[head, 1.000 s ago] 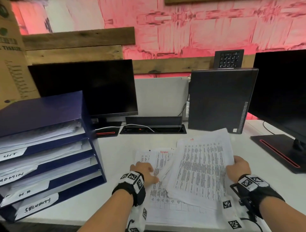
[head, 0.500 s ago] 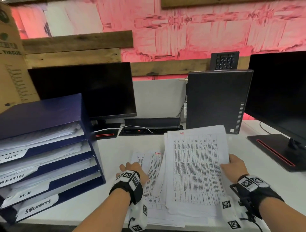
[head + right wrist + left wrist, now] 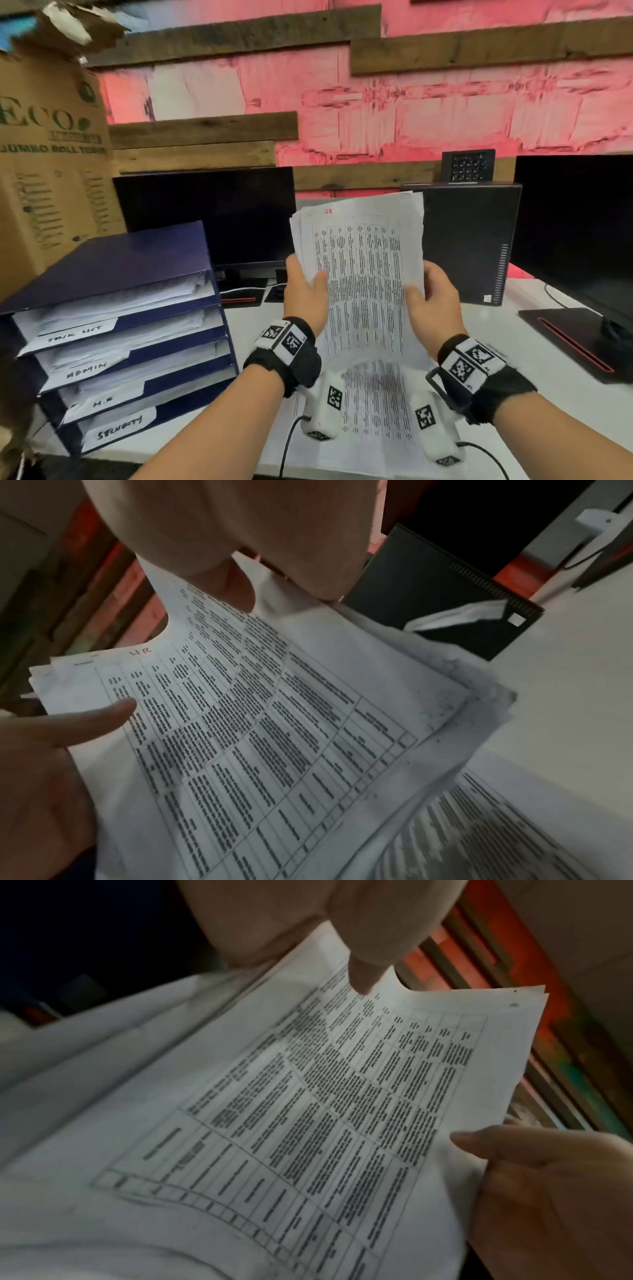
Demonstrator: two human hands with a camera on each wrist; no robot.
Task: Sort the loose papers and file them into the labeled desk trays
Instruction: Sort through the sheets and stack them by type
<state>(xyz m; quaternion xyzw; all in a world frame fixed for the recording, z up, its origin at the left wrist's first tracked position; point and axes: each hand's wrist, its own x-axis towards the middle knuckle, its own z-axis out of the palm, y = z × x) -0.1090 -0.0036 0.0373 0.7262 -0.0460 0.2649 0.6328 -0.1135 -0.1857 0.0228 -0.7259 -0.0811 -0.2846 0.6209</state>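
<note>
While my left hand (image 3: pixel 306 295) grips the left edge of the stack of papers (image 3: pixel 359 274) and my right hand (image 3: pixel 432 301) grips the right edge, thumbs across the top sheet, I hold it raised upright above the desk (image 3: pixel 534 387). I am reading the top sheet, which carries a red "HR" mark (image 3: pixel 328 211), so this is the sorting step. Next, I think, that sheet must be peeled off and slid into the H.R tray (image 3: pixel 102 401), third down in the blue tray rack (image 3: pixel 113 270) at the desk's left edge. More papers (image 3: pixel 376 411) lie on the desk's near edge.
</note>
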